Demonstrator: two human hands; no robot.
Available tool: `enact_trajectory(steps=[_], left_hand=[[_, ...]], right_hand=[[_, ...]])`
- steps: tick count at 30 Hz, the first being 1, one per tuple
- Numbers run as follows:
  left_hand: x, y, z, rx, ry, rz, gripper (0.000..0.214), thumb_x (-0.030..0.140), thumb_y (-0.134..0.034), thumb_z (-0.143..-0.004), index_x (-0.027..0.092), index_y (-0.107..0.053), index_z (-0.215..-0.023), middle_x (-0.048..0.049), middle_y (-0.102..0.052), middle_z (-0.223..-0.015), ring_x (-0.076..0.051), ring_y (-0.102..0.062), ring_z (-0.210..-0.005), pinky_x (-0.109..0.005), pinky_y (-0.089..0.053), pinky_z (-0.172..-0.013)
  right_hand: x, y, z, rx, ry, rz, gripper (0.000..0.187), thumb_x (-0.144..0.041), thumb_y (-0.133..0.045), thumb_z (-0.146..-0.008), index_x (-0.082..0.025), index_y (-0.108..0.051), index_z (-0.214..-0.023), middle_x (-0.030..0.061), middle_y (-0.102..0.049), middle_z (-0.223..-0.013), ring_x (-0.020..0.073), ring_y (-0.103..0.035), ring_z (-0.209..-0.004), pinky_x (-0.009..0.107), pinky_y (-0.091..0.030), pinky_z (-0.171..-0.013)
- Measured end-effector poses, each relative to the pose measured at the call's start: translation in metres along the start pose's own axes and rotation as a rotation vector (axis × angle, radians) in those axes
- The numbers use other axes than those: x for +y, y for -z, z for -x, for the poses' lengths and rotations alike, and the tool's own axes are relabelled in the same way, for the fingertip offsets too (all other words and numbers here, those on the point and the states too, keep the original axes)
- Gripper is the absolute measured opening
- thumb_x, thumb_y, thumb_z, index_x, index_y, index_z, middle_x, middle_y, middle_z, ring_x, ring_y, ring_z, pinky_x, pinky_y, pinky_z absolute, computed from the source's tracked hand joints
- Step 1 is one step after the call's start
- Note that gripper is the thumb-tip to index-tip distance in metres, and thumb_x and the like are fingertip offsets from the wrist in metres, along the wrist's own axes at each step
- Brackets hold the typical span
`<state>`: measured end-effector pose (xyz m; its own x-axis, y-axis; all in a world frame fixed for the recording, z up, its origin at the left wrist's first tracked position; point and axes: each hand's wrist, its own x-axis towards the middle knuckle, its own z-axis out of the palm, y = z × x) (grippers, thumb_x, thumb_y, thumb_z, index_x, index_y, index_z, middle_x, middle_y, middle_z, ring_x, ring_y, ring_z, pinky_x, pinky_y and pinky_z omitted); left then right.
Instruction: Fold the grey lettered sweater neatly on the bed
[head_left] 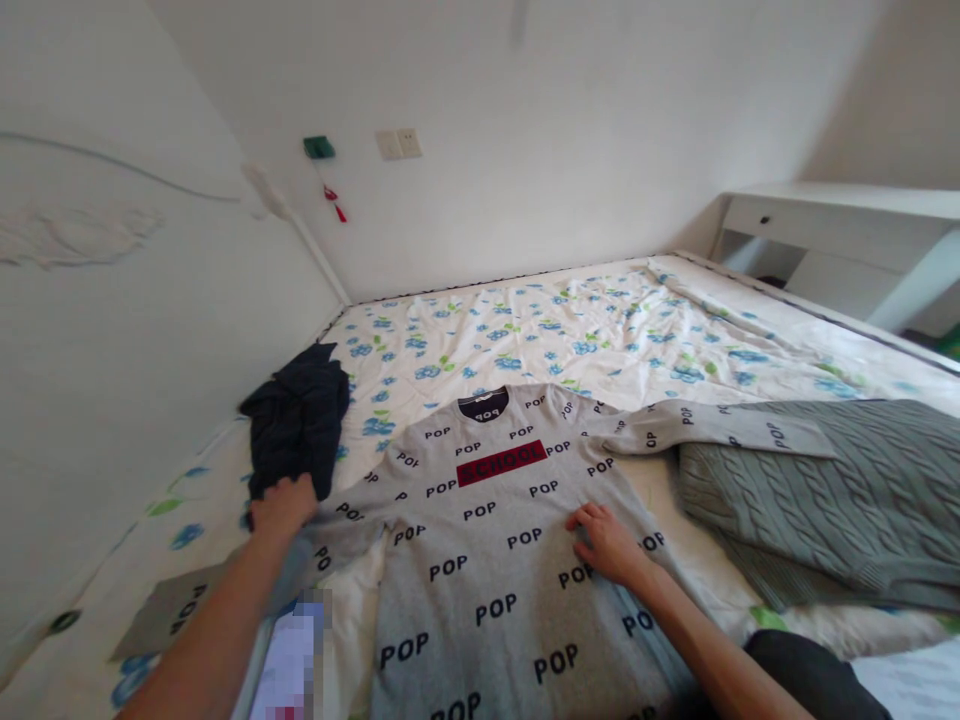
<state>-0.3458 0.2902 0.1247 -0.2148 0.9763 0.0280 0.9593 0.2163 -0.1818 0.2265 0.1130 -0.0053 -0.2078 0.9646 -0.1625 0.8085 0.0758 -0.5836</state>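
Observation:
A grey long-sleeved sweater (495,550) with "POP" lettering and a dark red "SCHOOL" patch lies front up, sleeves spread to both sides. My right hand (604,540) rests on its body, fingers loosely bent and apart, holding nothing. At the near end of a bunched dark garment (296,405), my left hand (285,507) has its fingers curled down onto the cloth; the fingertips are hidden. My left forearm crosses over the sweater's left-side sleeve (169,605). The other sleeve (720,425) lies across a grey-green cable-knit sweater (840,500).
Everything lies on a bed with a white, blue-flowered sheet (510,335). Walls stand at the left and back. A white desk (847,235) is beyond the right edge. A phone-like screen (289,650), partly blurred out, shows below my left arm; a dark object (802,675) sits at lower right.

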Motion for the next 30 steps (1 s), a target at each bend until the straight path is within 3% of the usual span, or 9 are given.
enact_trajectory(steps=[2, 5, 8, 11, 15, 19, 22, 25, 30], left_hand=[[0.050, -0.005, -0.011, 0.001, -0.128, 0.017, 0.058, 0.022, -0.040, -0.107, 0.007, -0.064, -0.156, -0.0232, -0.068, -0.160, -0.038, -0.065, -0.143, -0.054, -0.049, -0.122], [0.127, -0.027, -0.021, 0.009, -0.338, 0.095, 0.064, 0.030, -0.032, -0.114, 0.012, -0.052, -0.171, -0.0132, -0.052, -0.180, -0.025, -0.049, -0.164, -0.035, -0.036, -0.136], [0.173, -0.057, -0.023, -0.045, -0.374, 0.236, 0.071, 0.039, -0.027, -0.115, 0.005, -0.048, -0.174, -0.0185, -0.047, -0.183, -0.031, -0.040, -0.172, -0.042, -0.028, -0.141], [0.173, -0.085, -0.025, -0.028, -0.249, 0.296, 0.077, 0.049, -0.032, -0.113, 0.007, -0.043, -0.178, -0.0201, -0.041, -0.186, -0.040, -0.033, -0.174, -0.054, -0.027, -0.142], [0.139, -0.103, -0.037, -0.005, -0.082, 0.310, 0.084, 0.057, -0.027, -0.113, 0.007, -0.039, -0.180, -0.0233, -0.034, -0.188, -0.045, -0.031, -0.174, -0.064, -0.027, -0.140], [0.121, -0.100, -0.053, -0.047, -0.016, 0.318, 0.084, 0.057, -0.020, -0.113, 0.010, -0.036, -0.181, -0.0202, -0.030, -0.191, -0.044, -0.026, -0.176, -0.068, -0.023, -0.141], [0.129, -0.088, -0.056, -0.075, 0.028, 0.309, 0.084, 0.055, -0.022, -0.112, 0.010, -0.034, -0.182, -0.0215, -0.026, -0.192, -0.049, -0.025, -0.175, -0.077, -0.021, -0.138], [0.152, -0.078, -0.034, -0.020, -0.005, 0.268, 0.080, 0.049, -0.025, -0.112, 0.008, -0.039, -0.180, -0.0226, -0.028, -0.191, -0.052, -0.026, -0.174, -0.079, -0.020, -0.136], [0.189, -0.093, 0.053, 0.118, -0.311, 0.199, 0.076, 0.045, -0.024, -0.112, 0.015, -0.047, -0.178, -0.0169, -0.040, -0.187, -0.041, -0.031, -0.175, -0.065, -0.021, -0.141]], right_hand=[[-0.001, -0.001, -0.001, 0.004, -0.003, 0.009, 0.041, -0.017, -0.066, -0.091, -0.020, -0.078, -0.130, 0.0123, -0.073, -0.140, 0.0334, -0.061, -0.138, 0.044, -0.044, -0.123], [0.000, -0.003, 0.000, 0.021, 0.006, -0.003, 0.039, -0.018, -0.065, -0.092, -0.022, -0.078, -0.129, 0.0114, -0.073, -0.139, 0.0335, -0.061, -0.136, 0.044, -0.045, -0.123], [0.003, -0.004, 0.001, 0.032, 0.016, -0.025, 0.038, -0.019, -0.066, -0.092, -0.023, -0.077, -0.128, 0.0103, -0.073, -0.138, 0.0327, -0.062, -0.136, 0.044, -0.045, -0.123], [0.005, -0.003, 0.002, 0.029, 0.013, -0.052, 0.039, -0.019, -0.067, -0.092, -0.023, -0.077, -0.130, 0.0103, -0.073, -0.138, 0.0323, -0.062, -0.136, 0.044, -0.045, -0.123], [0.005, 0.000, 0.000, 0.017, 0.003, -0.077, 0.038, -0.020, -0.068, -0.092, -0.024, -0.077, -0.129, 0.0099, -0.073, -0.139, 0.0333, -0.061, -0.137, 0.045, -0.044, -0.124], [0.003, 0.006, -0.001, 0.011, -0.002, -0.079, 0.038, -0.020, -0.070, -0.092, -0.023, -0.078, -0.130, 0.0097, -0.073, -0.139, 0.0325, -0.061, -0.138, 0.043, -0.045, -0.124], [0.001, 0.011, -0.002, 0.009, 0.003, -0.064, 0.040, -0.019, -0.071, -0.092, -0.021, -0.079, -0.131, 0.0110, -0.074, -0.141, 0.0312, -0.062, -0.137, 0.042, -0.045, -0.124], [-0.002, 0.012, -0.003, 0.003, 0.003, -0.069, 0.039, -0.020, -0.073, -0.092, -0.020, -0.080, -0.130, 0.0120, -0.075, -0.140, 0.0305, -0.064, -0.137, 0.041, -0.046, -0.123], [0.007, 0.025, -0.014, 0.043, -0.029, -0.232, 0.034, -0.024, -0.078, -0.090, -0.019, -0.082, -0.124, 0.0118, -0.082, -0.129, 0.0303, -0.074, -0.126, 0.042, -0.053, -0.118]])
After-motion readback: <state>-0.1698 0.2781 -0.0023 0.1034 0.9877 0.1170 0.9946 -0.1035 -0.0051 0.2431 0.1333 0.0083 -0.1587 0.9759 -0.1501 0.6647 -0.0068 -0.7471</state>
